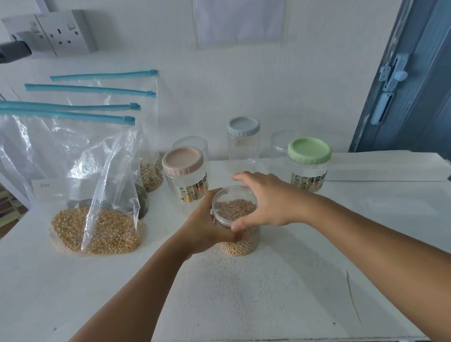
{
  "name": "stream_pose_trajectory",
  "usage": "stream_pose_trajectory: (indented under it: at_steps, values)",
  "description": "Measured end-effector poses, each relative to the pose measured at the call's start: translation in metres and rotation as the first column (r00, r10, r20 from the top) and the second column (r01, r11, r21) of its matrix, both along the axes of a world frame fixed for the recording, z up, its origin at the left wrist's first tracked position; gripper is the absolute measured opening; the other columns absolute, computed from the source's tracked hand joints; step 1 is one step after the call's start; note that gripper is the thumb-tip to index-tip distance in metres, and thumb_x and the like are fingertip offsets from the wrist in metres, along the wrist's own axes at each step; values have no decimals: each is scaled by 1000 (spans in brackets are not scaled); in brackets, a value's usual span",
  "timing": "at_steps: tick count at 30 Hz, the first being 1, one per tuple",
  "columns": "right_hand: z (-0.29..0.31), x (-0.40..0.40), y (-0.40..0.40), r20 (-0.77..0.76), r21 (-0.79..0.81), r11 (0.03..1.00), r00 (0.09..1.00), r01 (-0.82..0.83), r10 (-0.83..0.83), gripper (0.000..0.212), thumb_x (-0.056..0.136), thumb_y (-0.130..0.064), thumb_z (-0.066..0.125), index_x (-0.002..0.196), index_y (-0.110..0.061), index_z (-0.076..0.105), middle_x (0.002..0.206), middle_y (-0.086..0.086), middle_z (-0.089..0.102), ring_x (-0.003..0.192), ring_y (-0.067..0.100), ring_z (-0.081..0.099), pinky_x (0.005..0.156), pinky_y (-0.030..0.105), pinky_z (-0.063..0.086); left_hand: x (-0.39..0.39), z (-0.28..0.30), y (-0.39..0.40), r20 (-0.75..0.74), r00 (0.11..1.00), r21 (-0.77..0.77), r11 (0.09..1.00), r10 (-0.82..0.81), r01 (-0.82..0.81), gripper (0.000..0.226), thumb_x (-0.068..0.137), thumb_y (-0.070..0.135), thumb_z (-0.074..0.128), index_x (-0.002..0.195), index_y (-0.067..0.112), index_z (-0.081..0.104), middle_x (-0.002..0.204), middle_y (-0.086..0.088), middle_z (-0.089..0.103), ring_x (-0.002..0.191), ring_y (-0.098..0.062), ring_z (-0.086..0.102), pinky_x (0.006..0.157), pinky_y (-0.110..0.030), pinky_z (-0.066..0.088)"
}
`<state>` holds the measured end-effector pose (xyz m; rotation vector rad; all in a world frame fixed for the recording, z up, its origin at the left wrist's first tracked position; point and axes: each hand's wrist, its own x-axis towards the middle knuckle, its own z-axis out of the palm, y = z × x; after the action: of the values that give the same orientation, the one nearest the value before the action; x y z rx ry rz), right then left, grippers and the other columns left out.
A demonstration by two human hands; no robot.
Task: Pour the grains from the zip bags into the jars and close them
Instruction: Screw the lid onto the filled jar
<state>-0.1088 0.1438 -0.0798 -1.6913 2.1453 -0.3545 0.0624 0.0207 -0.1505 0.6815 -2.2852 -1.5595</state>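
Forearms reach in from the near edge of the white table [65, 291] and meet at the jar [237, 224] in the middle. We see our left hand [204, 225] wrapped round the jar's left side, fingers curled against the clear wall, steadying it. Our right hand [265, 198] arches over the mouth with thumb and fingers spread on the rim; whether a clear lid sits under it we cannot tell. The jar stands upright, partly filled with pale grains [236, 208].

We judge the step in hand to be closing this jar. To do it well, we should keep the left hand firm and low so the jar does not slide, seat the lid flat on the threads before turning, and avoid tipping, since the grains lie close below the rim.

Left of the jar, a zip bag [61, 164] stands slumped with yellow kernels [95, 233] pooled in its bottom. Behind it more zip bags [118, 104] lean toward the wall, their blue zip strips closed, and one holds a lighter grain [150, 175].

Further back stand other jars: one with a pink lid [182, 160] just beyond our hands, one with a green lid [309, 150] to the right, one with a grey-blue lid [243, 126] far behind, and two clear ones without coloured lids. A long white box [384, 169] lies at the far right. On the wall, a socket [48, 33] carries a plugged charger [7, 52].
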Motion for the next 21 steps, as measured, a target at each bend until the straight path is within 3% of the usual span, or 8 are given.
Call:
stream_pose_trajectory:
  at_steps: [2,5,8,11,15,16,19,21]
  values:
    - [-7,4,2,-12,-68,996,999,51,-52,124,63,-85,76,160,-32,22,155,0,37,145,21,35,113,45,41,-1,1,2,-4,1000,-20,1000,-7,7,102,65,8,98,146,28,38,131,7,57,109,16,58,82,-9,52]
    - [-10,4,2,102,-86,991,990,107,-98,130,62,-94,66,164,-29,16,160,3,34,148,22,34,116,46,39,-1,1,1,-3,1000,9,1000,-16,16,100,67,6,97,143,33,39,130,3,61,110,6,63,83,-16,56]
    - [-6,-2,5,166,-34,994,981,105,-98,119,72,-80,74,164,-27,22,158,0,34,146,19,35,114,40,38,-3,0,0,-4,1000,18,1000,-14,14,100,67,5,97,143,33,39,130,1,63,112,0,66,83,-19,57]
    - [-7,1,7,112,-60,990,986,130,-122,107,70,-79,77,154,-24,41,138,-5,40,135,17,41,102,34,41,-4,-2,1,-6,1000,23,1000,-12,13,101,67,3,96,146,28,38,131,-1,61,110,2,66,81,-18,57]
    - [-13,10,6,-117,-118,977,975,177,-191,110,62,-99,59,140,-22,47,132,-3,41,128,19,39,102,41,46,-3,-1,1,-3,1000,11,1000,1,-1,102,67,5,97,146,29,39,130,2,59,105,8,63,79,-14,56]
    - [-11,9,7,-112,-102,980,977,168,-179,111,62,-99,57,141,-22,46,134,-1,38,131,20,36,105,43,45,-3,-2,1,-2,1000,12,1000,-2,2,102,67,4,96,147,29,38,130,2,60,105,8,64,79,-14,55]
    - [3,-4,9,108,41,990,985,132,-136,112,66,-86,71,155,-29,35,146,-5,23,146,21,17,120,48,31,-4,-3,-1,2,1000,25,999,-24,24,105,66,3,97,148,28,35,132,0,61,112,1,66,82,-18,57]
    - [4,-10,10,138,80,991,983,110,-121,108,69,-79,78,157,-32,35,147,-8,23,147,19,16,119,46,29,-6,-5,-3,0,1000,13,1000,-25,25,112,63,7,99,150,29,32,133,2,60,118,-5,64,87,-23,58]
